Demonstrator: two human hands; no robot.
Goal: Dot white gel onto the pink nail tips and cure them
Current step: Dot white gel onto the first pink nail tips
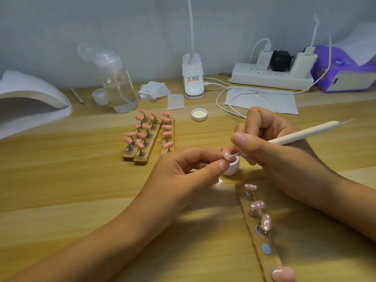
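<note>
Currently, in the head view, I see the left grip [189, 165] pinching a pink nail tip [226, 154] between thumb and forefinger, over the middle of the counter [81, 180]. The right grip [270, 143] is clenched round a white dotting tool [301, 135], held like a pen, with its metal point touching the tip's face. Just beneath that tip stands a small white gel pot [231, 168].

By my right forearm lies a wooden strip [266, 260] carrying three dotted tips [257, 204] on stands and one plain tip [283, 273] at its near end. Farther back, left of the hands, three more strips [148, 139] carry undotted pink tips. The white curing lamp [30, 98] sits at the far left, well apart from both hands. A loose white lid [199, 115] lies behind the hands, and a clear pump bottle [118, 82] stands near the wall.
</note>
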